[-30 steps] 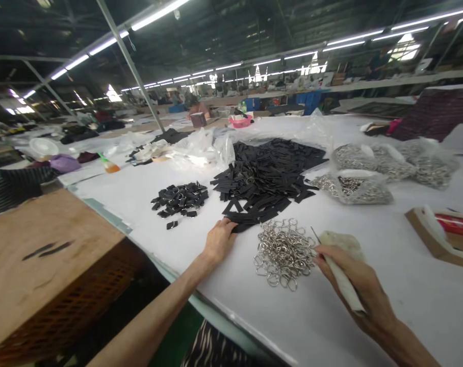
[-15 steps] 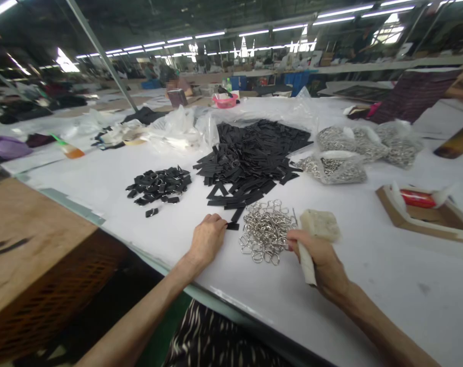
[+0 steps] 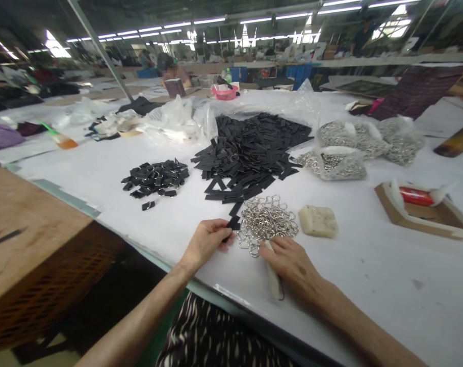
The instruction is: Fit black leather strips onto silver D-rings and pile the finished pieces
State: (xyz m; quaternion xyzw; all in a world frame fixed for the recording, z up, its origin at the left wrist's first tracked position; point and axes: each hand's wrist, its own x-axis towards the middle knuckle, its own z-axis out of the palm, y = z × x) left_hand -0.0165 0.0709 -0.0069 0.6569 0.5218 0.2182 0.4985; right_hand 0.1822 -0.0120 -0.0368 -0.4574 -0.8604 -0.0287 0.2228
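Observation:
My left hand (image 3: pixel 209 240) pinches a short black webbing strip (image 3: pixel 233 223) between thumb and fingers, just left of a heap of silver metal D-rings (image 3: pixel 267 218). My right hand (image 3: pixel 292 262) is closed around a tool with a pale wrapped handle (image 3: pixel 273 280); its working end is hidden. The fingertips of that hand are at the near edge of the rings. Behind them spreads a large pile of black webbing strips (image 3: pixel 254 148). Further left lies a smaller pile of black strips folded through rings (image 3: pixel 157 177).
A yellowish-white block (image 3: pixel 317 221) sits right of the rings. Clear bags of metal rings (image 3: pixel 342 164) stand behind it. An open cardboard box (image 3: pixel 392 206) holds a red roll (image 3: pixel 417 196). The table's near edge (image 3: pixel 231 295) runs below my hands.
My left hand has lifted the strip's end and turned thumb-up. My right hand has moved left and nearer, from beside the block to the front of the rings, still gripping the tool.

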